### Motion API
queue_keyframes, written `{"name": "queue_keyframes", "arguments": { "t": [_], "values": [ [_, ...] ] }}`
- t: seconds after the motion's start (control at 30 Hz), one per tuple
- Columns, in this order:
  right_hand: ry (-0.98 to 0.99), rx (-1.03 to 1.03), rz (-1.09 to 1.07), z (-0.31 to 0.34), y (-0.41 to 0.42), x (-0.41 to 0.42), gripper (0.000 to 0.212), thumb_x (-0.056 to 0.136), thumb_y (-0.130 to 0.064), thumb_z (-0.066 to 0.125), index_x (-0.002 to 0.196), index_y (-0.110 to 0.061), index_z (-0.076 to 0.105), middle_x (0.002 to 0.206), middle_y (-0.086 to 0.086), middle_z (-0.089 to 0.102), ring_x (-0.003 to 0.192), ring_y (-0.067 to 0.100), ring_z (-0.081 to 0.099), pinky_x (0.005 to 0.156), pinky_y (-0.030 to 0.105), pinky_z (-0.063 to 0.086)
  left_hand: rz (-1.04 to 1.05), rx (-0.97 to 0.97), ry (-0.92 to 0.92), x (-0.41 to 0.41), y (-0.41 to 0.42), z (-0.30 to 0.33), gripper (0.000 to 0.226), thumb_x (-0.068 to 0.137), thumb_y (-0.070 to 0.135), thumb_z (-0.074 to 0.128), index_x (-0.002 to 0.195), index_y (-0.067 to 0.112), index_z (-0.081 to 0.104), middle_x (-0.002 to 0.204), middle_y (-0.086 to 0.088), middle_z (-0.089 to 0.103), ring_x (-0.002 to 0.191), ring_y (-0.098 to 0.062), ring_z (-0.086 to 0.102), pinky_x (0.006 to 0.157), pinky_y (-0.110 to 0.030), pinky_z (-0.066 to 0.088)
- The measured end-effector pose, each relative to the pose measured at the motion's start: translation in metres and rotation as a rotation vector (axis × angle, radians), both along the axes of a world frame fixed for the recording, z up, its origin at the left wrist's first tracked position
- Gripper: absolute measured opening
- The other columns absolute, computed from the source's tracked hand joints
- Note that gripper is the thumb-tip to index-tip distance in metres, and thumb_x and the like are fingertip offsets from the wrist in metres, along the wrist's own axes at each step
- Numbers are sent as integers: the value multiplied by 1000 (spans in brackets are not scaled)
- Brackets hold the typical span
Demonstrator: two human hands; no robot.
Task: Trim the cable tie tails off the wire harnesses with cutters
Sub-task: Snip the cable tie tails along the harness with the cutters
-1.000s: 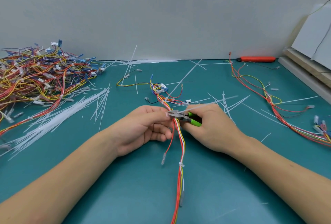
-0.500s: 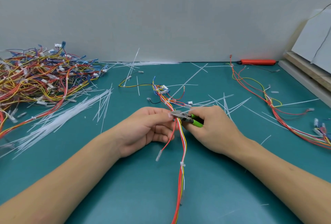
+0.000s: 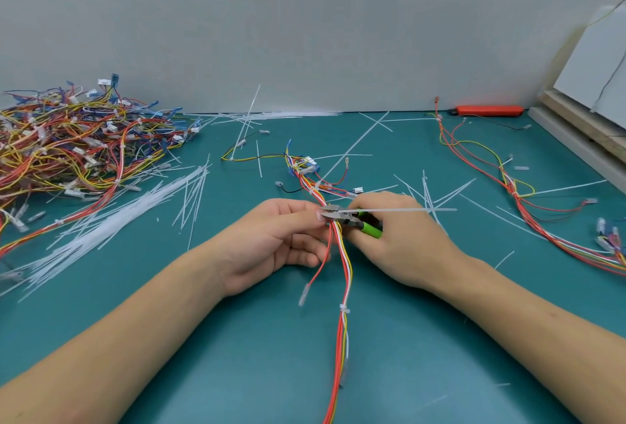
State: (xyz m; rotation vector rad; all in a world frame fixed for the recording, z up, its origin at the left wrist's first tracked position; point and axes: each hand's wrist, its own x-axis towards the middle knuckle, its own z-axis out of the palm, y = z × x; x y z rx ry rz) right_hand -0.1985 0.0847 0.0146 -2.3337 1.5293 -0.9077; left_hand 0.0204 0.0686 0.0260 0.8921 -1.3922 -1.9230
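A wire harness of red, white and yellow wires runs from mid-table toward me. My left hand pinches it at a cable tie. My right hand grips green-handled cutters, whose metal jaws sit at the harness right by my left fingertips. A long white cable tie tail sticks out to the right from the jaws, over my right hand. Another tie with no tail wraps the harness lower down.
A big heap of harnesses fills the left of the green mat. Cut white tails lie scattered beside it and across the middle. Another harness lies at right, an orange tool by the wall, boards at far right.
The cutters stay at the same tie on the harness. The white tail now stands out level to the right of the jaws. Both hands have barely shifted.
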Motion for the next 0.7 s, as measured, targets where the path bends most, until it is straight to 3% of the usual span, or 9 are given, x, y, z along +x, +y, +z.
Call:
{"name": "queue_keyframes", "arguments": {
  "t": [0.2, 0.4, 0.57, 0.7],
  "values": [
    [2, 9, -1, 2, 1, 1, 32, 91, -42, 55, 74, -15, 58, 67, -4, 54, 71, 22, 50, 67, 44, 47, 13, 3, -4, -2, 1, 2, 15, 96, 20, 64, 91, 14, 78, 85, -10, 69, 62, -15, 65, 58, -23, 55],
    [63, 39, -87, 1, 2, 2, 44, 95, -37, 63, 62, -18, 41, 51, 1, 39, 60, 29, 43, 57, 44, 46, 11, 2, 0, -1, 2, 3, 13, 96, 19, 66, 92, 11, 76, 85, -11, 67, 62, -17, 64, 59, -23, 55],
    [1, 39, -47, 1, 3, 0, 41, 90, -48, 57, 66, -15, 49, 53, 1, 43, 59, 25, 42, 58, 44, 45, 14, 0, -2, 0, 3, 3, 16, 100, 17, 61, 93, 12, 75, 83, -8, 68, 62, -16, 64, 59, -23, 55],
    [-74, 2, 53, 3, 3, 1, 32, 86, -51, 47, 67, -26, 52, 64, -5, 52, 67, 17, 50, 66, 42, 46, 5, 2, 5, -1, 3, 4, 14, 97, 19, 65, 93, 12, 76, 83, -7, 70, 62, -14, 66, 60, -23, 56]
  ]
}}
